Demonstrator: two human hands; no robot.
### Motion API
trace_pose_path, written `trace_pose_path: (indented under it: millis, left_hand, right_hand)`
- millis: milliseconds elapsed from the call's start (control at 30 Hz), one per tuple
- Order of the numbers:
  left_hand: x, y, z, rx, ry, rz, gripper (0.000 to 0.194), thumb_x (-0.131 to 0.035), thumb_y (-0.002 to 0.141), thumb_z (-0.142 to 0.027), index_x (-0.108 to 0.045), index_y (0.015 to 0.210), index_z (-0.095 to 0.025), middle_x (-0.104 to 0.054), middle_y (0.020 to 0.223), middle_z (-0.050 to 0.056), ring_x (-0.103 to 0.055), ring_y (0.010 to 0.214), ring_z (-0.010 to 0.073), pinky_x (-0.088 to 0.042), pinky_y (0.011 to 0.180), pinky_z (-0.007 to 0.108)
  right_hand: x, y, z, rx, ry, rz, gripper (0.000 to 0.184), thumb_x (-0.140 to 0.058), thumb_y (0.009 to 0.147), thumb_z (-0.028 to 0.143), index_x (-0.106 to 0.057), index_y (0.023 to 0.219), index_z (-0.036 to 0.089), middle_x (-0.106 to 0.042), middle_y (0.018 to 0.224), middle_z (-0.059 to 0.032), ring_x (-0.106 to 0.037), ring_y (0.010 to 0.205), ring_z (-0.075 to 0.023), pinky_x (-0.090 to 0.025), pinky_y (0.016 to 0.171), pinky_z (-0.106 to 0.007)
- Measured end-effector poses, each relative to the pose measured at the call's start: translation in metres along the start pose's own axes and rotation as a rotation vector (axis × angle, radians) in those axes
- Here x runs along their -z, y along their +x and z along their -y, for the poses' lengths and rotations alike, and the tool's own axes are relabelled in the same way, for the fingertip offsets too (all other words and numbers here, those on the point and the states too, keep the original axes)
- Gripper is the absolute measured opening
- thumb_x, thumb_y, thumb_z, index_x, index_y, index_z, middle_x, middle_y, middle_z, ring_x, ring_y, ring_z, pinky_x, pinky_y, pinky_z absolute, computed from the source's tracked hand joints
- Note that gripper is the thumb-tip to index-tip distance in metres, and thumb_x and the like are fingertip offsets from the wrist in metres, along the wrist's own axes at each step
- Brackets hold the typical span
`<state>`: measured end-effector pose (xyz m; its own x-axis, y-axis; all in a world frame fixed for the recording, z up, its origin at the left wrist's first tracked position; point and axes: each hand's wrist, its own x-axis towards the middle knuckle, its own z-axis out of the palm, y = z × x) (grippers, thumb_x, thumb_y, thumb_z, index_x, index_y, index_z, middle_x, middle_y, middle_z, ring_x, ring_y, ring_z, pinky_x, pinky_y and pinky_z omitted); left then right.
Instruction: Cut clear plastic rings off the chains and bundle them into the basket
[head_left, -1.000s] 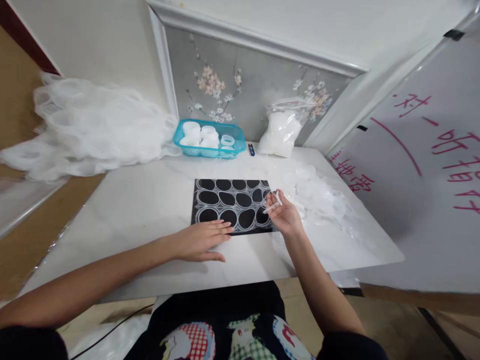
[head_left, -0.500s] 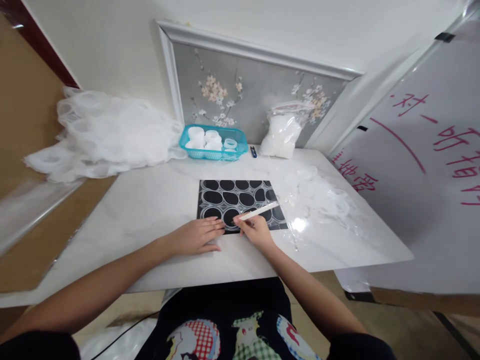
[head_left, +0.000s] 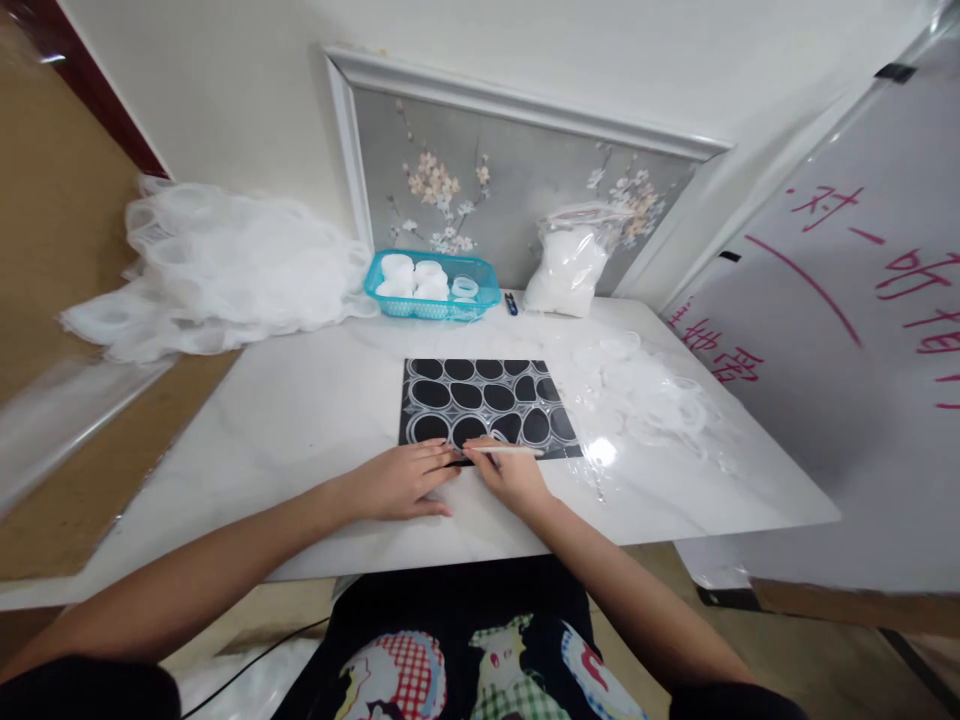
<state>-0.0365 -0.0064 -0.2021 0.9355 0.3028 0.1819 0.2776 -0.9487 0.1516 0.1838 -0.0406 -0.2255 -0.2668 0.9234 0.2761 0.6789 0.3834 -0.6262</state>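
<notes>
On the table lies a black sheet point(head_left: 499, 398) with rows of rounded shapes outlined in clear or whitish material. My left hand point(head_left: 397, 480) rests flat across its lower left edge, fingers stretched out and holding nothing. Close beside those fingertips, my right hand point(head_left: 517, 480) pinches a slim white pen-like tool point(head_left: 517, 451), its tip end near the sheet's lower edge. The tool now lies almost level, pointing left. My fingers hide its tip, so I cannot tell whether it touches the sheet.
A blue basket point(head_left: 367, 290) of white rings stands at the back, with small dark snips point(head_left: 511, 304) and a plastic bag of white material point(head_left: 568, 265) beside it. White cut-outs pile up at the left point(head_left: 232, 260); clear scraps point(head_left: 652, 390) lie right. A whiteboard point(head_left: 832, 420) borders the right side.
My right hand has swung the white tool from a raised slant to nearly level and drawn it slightly nearer me. My left hand stays flat by the sheet's edge. The view has shifted slightly.
</notes>
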Motion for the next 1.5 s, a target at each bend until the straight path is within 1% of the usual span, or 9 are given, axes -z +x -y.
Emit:
trace_pose_path:
  millis: [133,200,267,367,467,600,800,933,1500]
  left_hand:
    - [0.003,0.001,-0.006,0.057,-0.089,0.029,0.074,-0.057,0.084,-0.063,-0.052,0.131,-0.006,-0.053,0.138,0.021,-0.048,0.129,0.0337,-0.034,0.113,0.047]
    - [0.004,0.001,-0.006,0.059,-0.104,0.075,0.083,-0.06,0.078,-0.069,-0.053,0.131,-0.006,-0.05,0.14,0.023,-0.047,0.131,0.035,-0.032,0.113,0.047]
    - [0.005,0.0,-0.006,0.077,-0.093,0.115,0.086,-0.059,0.077,-0.072,-0.052,0.133,-0.007,-0.047,0.143,0.022,-0.043,0.134,0.0346,-0.031,0.113,0.046]
    - [0.005,-0.003,-0.006,0.054,-0.057,0.12,0.076,-0.053,0.086,-0.066,-0.052,0.133,-0.007,-0.045,0.144,0.021,-0.042,0.135,0.0319,-0.029,0.115,0.043]
    - [0.005,-0.005,-0.011,0.023,0.003,0.055,0.066,-0.043,0.094,-0.06,-0.054,0.13,-0.005,-0.048,0.142,0.022,-0.045,0.133,0.0302,-0.03,0.115,0.041]
    - [0.008,-0.007,-0.028,0.154,0.111,0.024,0.067,-0.036,0.096,-0.06,-0.054,0.128,-0.005,-0.053,0.136,0.023,-0.052,0.126,0.0314,-0.039,0.107,0.041]
    - [0.007,-0.01,-0.05,0.309,0.124,0.023,0.067,-0.027,0.098,-0.06,-0.055,0.123,-0.005,-0.061,0.126,0.024,-0.059,0.117,0.0322,-0.047,0.098,0.043]
    - [0.005,-0.011,-0.054,0.342,0.159,-0.018,0.066,-0.033,0.097,-0.058,-0.058,0.118,-0.001,-0.065,0.117,0.026,-0.063,0.111,0.0341,-0.051,0.094,0.043]
    - [0.002,-0.007,-0.052,0.425,0.154,-0.03,0.071,-0.023,0.098,-0.061,-0.062,0.114,-0.005,-0.067,0.115,0.022,-0.064,0.107,0.0307,-0.051,0.091,0.042]
  right_hand:
    - [0.017,0.016,-0.01,0.079,-0.2,0.079,0.022,-0.054,0.088,0.024,-0.071,0.102,0.023,-0.076,0.086,-0.0065,-0.069,0.072,-0.0188,-0.047,0.061,-0.026]
    - [0.038,0.043,-0.027,-0.087,-0.109,-0.136,0.02,-0.053,0.088,0.025,-0.071,0.095,0.021,-0.075,0.079,-0.0062,-0.065,0.063,-0.0171,-0.044,0.057,-0.026]
    - [0.059,0.073,-0.046,-0.368,0.103,-0.523,0.026,-0.052,0.089,0.033,-0.069,0.082,0.015,-0.071,0.066,-0.0068,-0.059,0.053,-0.0159,-0.041,0.051,-0.027]
    - [0.073,0.101,-0.064,-0.482,0.632,-0.714,0.023,-0.065,0.08,0.038,-0.066,0.079,0.015,-0.07,0.07,-0.0048,-0.059,0.058,-0.013,-0.043,0.052,-0.025]
    - [0.061,0.102,-0.064,-0.519,1.101,-0.592,0.015,-0.07,0.076,0.032,-0.062,0.076,0.019,-0.068,0.072,-0.0004,-0.066,0.072,-0.0119,-0.05,0.062,-0.022]
    - [0.043,0.09,-0.052,-0.544,1.306,-0.403,0.011,-0.061,0.084,0.032,-0.059,0.078,0.024,-0.066,0.076,0.0006,-0.068,0.081,-0.0117,-0.055,0.071,-0.023]
    - [0.027,0.073,-0.014,-0.377,0.966,-0.023,0.029,-0.063,0.081,0.05,-0.065,0.087,0.021,-0.068,0.076,-0.0021,-0.061,0.055,-0.011,-0.035,0.037,-0.019]
    - [0.003,0.057,0.012,-0.193,0.632,0.217,0.027,-0.067,0.081,0.042,-0.071,0.085,0.016,-0.061,0.053,0.002,-0.056,0.045,-0.0105,-0.039,0.044,-0.021]
    - [-0.006,0.043,0.016,0.043,0.321,0.228,0.019,-0.059,0.089,0.03,-0.074,0.087,0.019,-0.075,0.078,-0.0044,-0.063,0.06,-0.0145,-0.049,0.061,-0.027]
